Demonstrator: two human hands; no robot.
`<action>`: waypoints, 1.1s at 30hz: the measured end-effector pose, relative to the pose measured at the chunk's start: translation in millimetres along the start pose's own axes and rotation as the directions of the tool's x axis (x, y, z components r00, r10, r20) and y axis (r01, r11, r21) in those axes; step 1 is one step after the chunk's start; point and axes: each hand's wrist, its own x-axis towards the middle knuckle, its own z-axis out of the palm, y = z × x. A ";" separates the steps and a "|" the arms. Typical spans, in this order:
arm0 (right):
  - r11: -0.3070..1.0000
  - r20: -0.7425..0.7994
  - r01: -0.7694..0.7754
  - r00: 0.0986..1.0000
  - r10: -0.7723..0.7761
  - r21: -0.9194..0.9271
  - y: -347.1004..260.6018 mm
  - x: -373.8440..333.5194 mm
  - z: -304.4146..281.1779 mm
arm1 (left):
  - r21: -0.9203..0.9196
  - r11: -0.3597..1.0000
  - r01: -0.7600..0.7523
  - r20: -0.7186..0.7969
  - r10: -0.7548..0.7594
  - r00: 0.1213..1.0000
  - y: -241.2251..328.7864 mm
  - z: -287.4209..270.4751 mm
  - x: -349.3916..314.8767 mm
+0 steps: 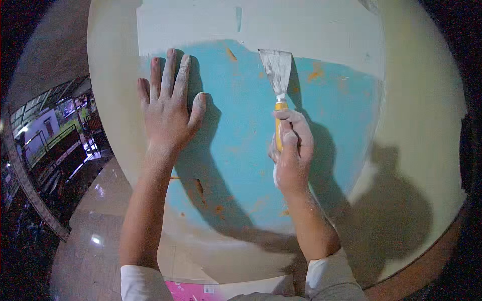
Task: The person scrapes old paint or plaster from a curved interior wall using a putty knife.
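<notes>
A wall with a blue patch (241, 150) fills the middle, scuffed with orange-brown spots and a dark gouge near my left forearm. White filler (191, 25) covers the wall above it, its lower edge uneven. My left hand (170, 108) is spread with fingers apart against the upper left of the blue area, dusty white on the fingers. In my right hand (293, 150) is a putty knife (276, 70) with a yellow handle, gripped blade up. The blade is smeared with white and its tip sits just below the white filler. Whether the blade touches the wall, I cannot tell.
Cream wall (422, 100) surrounds the patch, with my shadow cast on its right. At the lower left is a shiny tiled floor (95, 226), with an opening (50, 135) and railings beyond. A pink and white printed thing (193, 291) shows at the bottom.
</notes>
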 end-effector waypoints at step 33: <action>0.973 0.055 -0.026 0.998 0.040 -0.229 1.6 32.0 -66.3 | -0.020 0.998 0.063 0.036 -0.062 0.997 -6.4 6.9 1.6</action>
